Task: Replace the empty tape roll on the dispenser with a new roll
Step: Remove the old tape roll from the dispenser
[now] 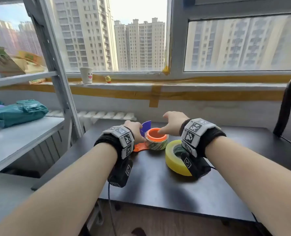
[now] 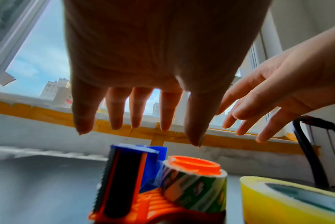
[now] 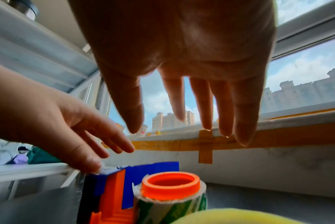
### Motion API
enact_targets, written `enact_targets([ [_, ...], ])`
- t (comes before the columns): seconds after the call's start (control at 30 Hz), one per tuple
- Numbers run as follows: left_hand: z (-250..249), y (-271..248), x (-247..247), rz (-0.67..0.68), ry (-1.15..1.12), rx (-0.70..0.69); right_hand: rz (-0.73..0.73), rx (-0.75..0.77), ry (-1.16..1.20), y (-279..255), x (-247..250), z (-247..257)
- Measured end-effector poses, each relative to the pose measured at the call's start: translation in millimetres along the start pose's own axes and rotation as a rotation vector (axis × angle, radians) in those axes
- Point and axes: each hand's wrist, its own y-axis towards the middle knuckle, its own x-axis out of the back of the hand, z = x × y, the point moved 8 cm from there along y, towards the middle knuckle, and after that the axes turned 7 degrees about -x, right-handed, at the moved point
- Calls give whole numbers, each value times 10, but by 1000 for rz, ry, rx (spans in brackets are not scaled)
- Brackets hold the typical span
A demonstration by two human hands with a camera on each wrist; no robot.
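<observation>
An orange and blue tape dispenser (image 1: 142, 143) (image 2: 124, 180) lies on the black table (image 1: 158, 184). On its orange hub (image 1: 156, 133) (image 3: 170, 181) sits the spent roll (image 1: 158, 144) (image 2: 193, 188) (image 3: 170, 203), a thin green and white printed core. Just right of it lies the new yellow tape roll (image 1: 172, 159) (image 2: 289, 203) (image 3: 239, 216). My left hand (image 1: 137, 131) (image 2: 139, 130) hovers over the dispenser with fingers spread, and the right wrist view shows its thumb touching the blue part (image 3: 143, 171). My right hand (image 1: 166, 123) (image 3: 191, 130) hangs above the hub, fingers straight, holding nothing.
A metal shelf unit (image 1: 22, 138) with green packages (image 1: 17, 113) stands at the left. At the back a windowsill (image 1: 141, 84) carries a paper cup (image 1: 86, 75) and a small yellow toy (image 1: 108, 79). A black chair frame (image 1: 287, 103) rises at the right.
</observation>
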Motion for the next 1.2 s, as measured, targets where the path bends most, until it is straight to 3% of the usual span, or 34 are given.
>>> enact_targets([
  [0.2, 243, 227, -281, 100, -44, 19, 220, 12, -182, 344, -438, 185],
  [0.5, 232, 353, -320, 71, -83, -105, 279, -4, -303, 692, -556, 361],
  [0.77, 229, 297, -188, 47, -77, -111, 344, -45, -362, 647, -572, 326],
  [0.97, 115, 194, 83, -52, -119, -141, 207, -65, -198, 578, -376, 263],
  [1.2, -267, -26, 389, -216, -255, -318, 40, -128, -48, 348, -147, -86],
])
